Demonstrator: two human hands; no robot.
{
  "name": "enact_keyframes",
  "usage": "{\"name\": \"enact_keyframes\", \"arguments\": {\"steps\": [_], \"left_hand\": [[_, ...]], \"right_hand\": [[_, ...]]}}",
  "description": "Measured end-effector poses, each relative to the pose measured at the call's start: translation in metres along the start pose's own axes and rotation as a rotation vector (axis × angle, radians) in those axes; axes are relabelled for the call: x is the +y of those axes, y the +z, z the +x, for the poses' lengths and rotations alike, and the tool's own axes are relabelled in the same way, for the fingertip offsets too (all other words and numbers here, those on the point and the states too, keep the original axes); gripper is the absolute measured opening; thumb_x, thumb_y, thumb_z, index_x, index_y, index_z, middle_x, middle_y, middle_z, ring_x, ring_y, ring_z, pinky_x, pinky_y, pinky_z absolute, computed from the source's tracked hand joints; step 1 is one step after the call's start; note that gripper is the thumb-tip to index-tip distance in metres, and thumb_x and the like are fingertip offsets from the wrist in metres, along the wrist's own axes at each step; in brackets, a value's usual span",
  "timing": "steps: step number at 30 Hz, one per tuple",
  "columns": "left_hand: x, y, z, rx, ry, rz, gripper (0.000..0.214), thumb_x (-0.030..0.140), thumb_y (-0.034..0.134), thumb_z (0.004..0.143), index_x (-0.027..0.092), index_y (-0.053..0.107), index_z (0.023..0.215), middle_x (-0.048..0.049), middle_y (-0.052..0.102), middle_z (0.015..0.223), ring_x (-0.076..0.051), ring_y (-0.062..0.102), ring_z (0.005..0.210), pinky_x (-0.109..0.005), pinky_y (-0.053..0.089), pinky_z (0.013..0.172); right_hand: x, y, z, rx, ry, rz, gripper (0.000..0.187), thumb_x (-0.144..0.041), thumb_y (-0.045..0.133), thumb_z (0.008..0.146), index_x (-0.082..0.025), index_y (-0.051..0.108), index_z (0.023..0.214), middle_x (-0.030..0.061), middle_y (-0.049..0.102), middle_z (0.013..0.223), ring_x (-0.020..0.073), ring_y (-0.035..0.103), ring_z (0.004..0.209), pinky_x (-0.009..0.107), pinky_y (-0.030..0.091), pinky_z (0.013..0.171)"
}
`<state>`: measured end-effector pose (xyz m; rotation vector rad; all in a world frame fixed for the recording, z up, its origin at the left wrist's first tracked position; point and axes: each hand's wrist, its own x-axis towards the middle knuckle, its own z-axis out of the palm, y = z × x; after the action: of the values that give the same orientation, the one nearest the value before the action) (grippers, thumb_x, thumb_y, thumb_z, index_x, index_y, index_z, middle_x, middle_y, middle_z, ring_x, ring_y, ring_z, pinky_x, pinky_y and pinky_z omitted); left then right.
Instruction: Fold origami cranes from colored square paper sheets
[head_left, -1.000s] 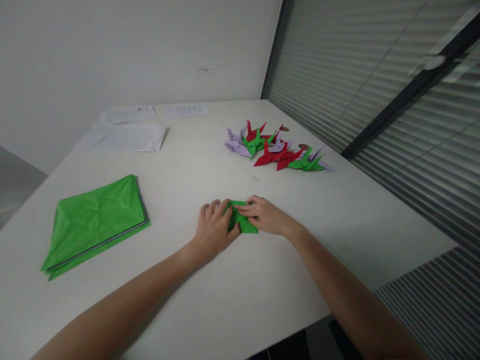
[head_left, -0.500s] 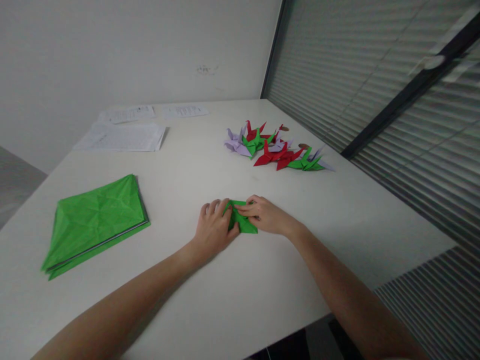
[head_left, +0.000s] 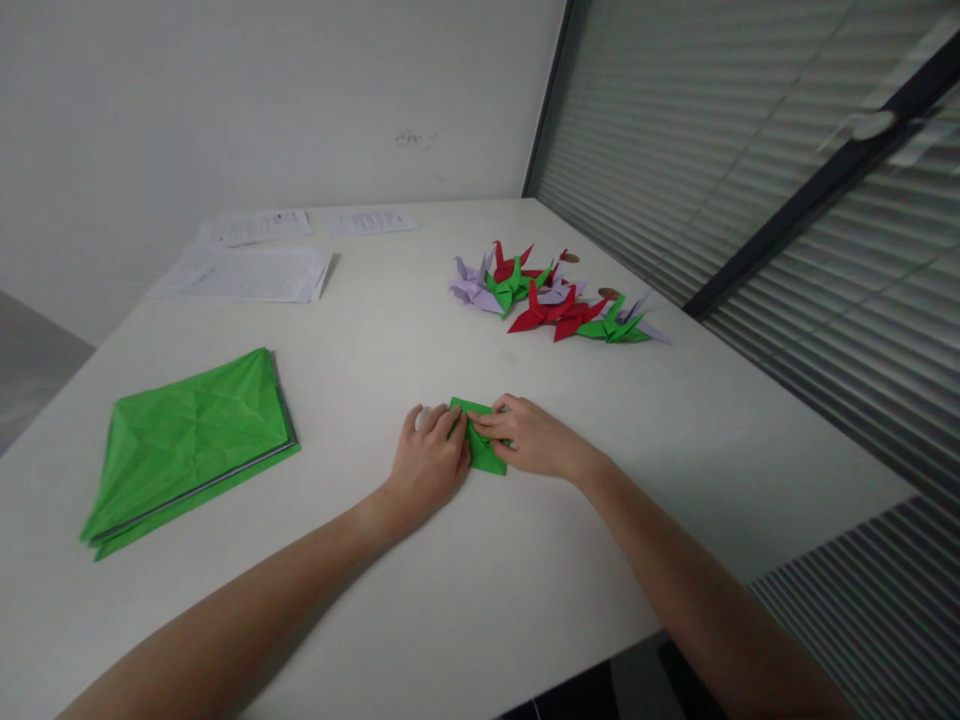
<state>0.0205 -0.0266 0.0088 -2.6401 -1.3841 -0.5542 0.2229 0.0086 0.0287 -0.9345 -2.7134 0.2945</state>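
Observation:
A small folded piece of green origami paper (head_left: pixel 486 458) lies on the table between my two hands. My left hand (head_left: pixel 429 455) grips its left side, with bent fingertips pressing on the top and the thumb tucked close in. From the other side my right hand (head_left: pixel 534 438) holds the paper, its fingers drawn together on the upper right part and their tips nearly meeting the left ones. Fingers cover much of the paper, so its exact folds are partly hidden.
A stack of creased green paper (head_left: pixel 199 430) lies at the left. Farther back on the right sits a cluster of red, green and purple paper cranes (head_left: pixel 555 312). Printed sheets (head_left: pixel 247 275) lie at the back left. Window blinds (head_left: pixel 675 150) border the right side.
The folded green paper has turned slightly on the table. My left thumb has drawn in from the paper's lower edge, and my right hand has shifted slightly toward me.

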Motion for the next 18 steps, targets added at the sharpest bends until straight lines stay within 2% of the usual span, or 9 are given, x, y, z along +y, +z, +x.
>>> {"name": "enact_keyframes", "arguments": {"steps": [8,10,15,18], "left_hand": [[-0.001,0.0039,0.0003,-0.001,-0.004,-0.031,0.032,0.022,0.049,0.091,0.015,0.06,0.121,-0.014,0.062,0.125,-0.03,0.054,0.117,-0.051,0.04,0.1],[-0.0018,0.0022,0.0018,-0.005,-0.009,-0.056,0.031,0.021,0.05,0.091,0.016,0.061,0.119,-0.0136,0.062,0.125,-0.029,0.055,0.115,-0.049,0.041,0.099],[-0.0062,-0.0047,0.0065,-0.036,0.01,-0.107,0.032,0.025,0.052,0.089,0.016,0.06,0.118,-0.014,0.052,0.138,-0.028,0.051,0.121,-0.047,0.039,0.103],[-0.0077,-0.0058,0.0077,-0.043,0.007,-0.1,0.031,0.026,0.052,0.089,0.018,0.061,0.117,-0.0135,0.055,0.134,-0.029,0.051,0.121,-0.049,0.038,0.104]], "right_hand": [[-0.0018,-0.0033,0.0004,-0.012,0.006,0.012,0.035,-0.008,0.056,0.084,-0.021,0.069,0.114,0.0055,0.07,0.118,0.0229,0.055,0.1,0.04,0.051,0.088],[-0.0022,-0.0038,0.0004,-0.009,0.005,0.015,0.035,-0.009,0.057,0.083,-0.021,0.069,0.114,0.0063,0.071,0.117,0.0234,0.055,0.1,0.04,0.051,0.088],[-0.0036,-0.0043,0.0007,-0.021,0.022,0.001,0.035,-0.01,0.057,0.084,-0.019,0.068,0.117,0.0065,0.07,0.118,0.0237,0.054,0.099,0.04,0.051,0.089],[-0.0044,-0.0045,0.001,-0.022,0.025,-0.001,0.034,-0.01,0.057,0.084,-0.019,0.068,0.116,0.0062,0.071,0.117,0.0235,0.054,0.099,0.04,0.051,0.089]]}}
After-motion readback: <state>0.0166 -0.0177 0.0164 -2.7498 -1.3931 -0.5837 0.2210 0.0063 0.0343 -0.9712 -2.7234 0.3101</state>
